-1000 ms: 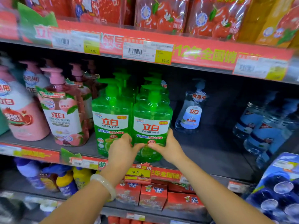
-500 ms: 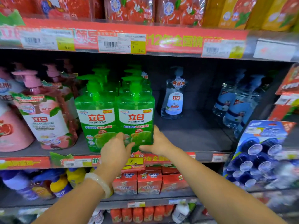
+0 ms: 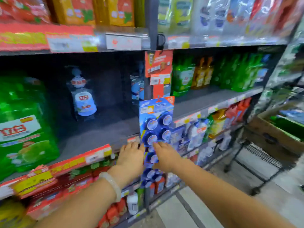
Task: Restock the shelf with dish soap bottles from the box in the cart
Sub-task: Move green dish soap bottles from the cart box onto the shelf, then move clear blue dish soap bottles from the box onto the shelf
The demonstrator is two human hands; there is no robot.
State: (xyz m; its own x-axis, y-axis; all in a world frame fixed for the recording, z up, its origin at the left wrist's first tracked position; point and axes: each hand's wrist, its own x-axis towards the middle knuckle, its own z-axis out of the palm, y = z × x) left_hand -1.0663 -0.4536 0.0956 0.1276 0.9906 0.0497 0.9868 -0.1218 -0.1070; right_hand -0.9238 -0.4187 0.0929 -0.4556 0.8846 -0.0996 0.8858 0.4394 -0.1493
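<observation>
Reaching forward side by side, both hands hang in front of the shelf (image 3: 98, 137) edge with nothing in them. The left hand (image 3: 130, 156) has its fingers loosely spread and straight, a ring on 1 finger and a pale bangle (image 3: 111, 185) at the wrist. The right hand (image 3: 166, 157) is also relaxed, its fingertips against or just in front of the blue hanging strip (image 3: 156, 122) of round blister packs; the blur keeps me from telling whether they touch. That strip hangs between the 2 hands and rises above them.

Far to the left of the left hand, the green dish soap bottles (image 3: 23, 129) stand at the front of the shelf. Above and left of the hands, a clear bottle (image 3: 83, 97) stands alone toward the back of the same shelf. To the far right of the right hand, the cardboard box (image 3: 276, 137) sits in the cart (image 3: 256, 155), with green showing inside it.
</observation>
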